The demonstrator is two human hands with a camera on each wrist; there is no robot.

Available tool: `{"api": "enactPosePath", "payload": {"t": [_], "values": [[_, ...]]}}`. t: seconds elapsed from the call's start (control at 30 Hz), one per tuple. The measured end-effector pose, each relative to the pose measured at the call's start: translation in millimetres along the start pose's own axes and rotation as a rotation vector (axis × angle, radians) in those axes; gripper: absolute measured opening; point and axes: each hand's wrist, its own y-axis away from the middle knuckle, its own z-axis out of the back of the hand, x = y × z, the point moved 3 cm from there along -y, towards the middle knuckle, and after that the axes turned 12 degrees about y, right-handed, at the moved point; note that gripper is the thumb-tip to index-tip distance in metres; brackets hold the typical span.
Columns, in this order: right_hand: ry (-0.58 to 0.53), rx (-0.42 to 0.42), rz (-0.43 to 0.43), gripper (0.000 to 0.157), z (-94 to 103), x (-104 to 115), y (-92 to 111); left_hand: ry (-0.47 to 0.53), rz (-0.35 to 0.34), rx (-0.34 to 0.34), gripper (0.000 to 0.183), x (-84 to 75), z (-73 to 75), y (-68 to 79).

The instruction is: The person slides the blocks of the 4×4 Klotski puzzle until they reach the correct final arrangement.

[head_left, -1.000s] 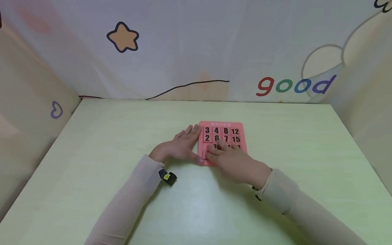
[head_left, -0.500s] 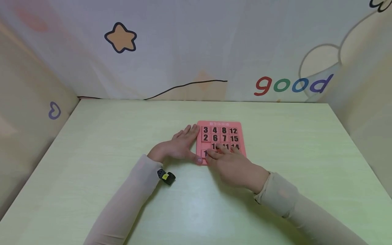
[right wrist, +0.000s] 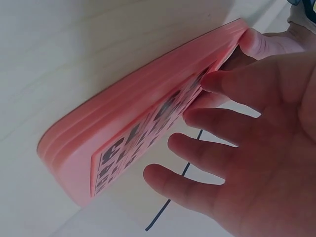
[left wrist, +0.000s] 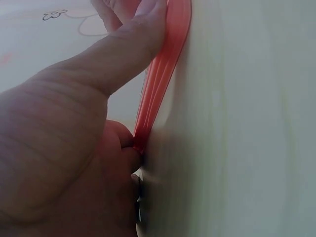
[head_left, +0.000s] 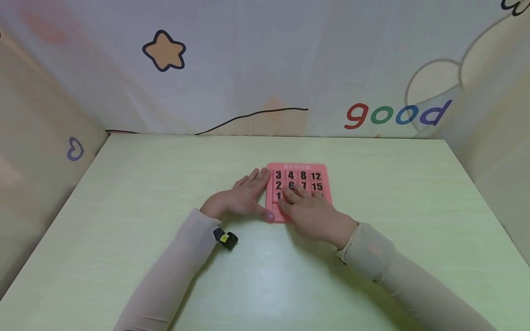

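Presently: right hand, fingers spread and near-straight, tips laid on the numbered tiles of the flat pink plastic sliding-number puzzle board, covering its near two rows; nothing gripped, the wrist view showing the fingertips resting on or just above the tile faces. Left hand, fingers extended flat along the board's left edge, thumb pressed against the near-left corner of the rim, bracing rather than clasping. Board location: lying flat on the pale green wooden table, a little right of centre, between the two hands and touching both. Handling note, as a judgement: a tile is best moved by one fingertip pressing lightly down and pushing straight toward the vacant cell, the remaining fingers lifted off neighbouring tiles so they do not bind; the left hand should keep the frame from skating on the smooth top. Orientation: board nearly square, slightly longer from near edge to far edge, so its long axis runs away from the person; title strip at the far edge, numerals 3, 4, 8, 12 upright to the wearer, the top pointing toward the printed back wall. Adjacent: small black wrist device with yellow tag on the left sleeve
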Motion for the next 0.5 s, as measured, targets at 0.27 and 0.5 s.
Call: {"api": "enactPosePath", "payload": {"t": [0.27,0.5], "values": [[-0.024,-0.008,0.007,0.051,-6.8,-7,12,-0.006,-0.002,0.001,0.122,3.1,-2.5,-2.4],[-0.014,-0.027,0.050,0.049,-10.4,-7,31,-0.009,0.006,-0.007,0.122,1.9,-1.9,-1.4]]}}
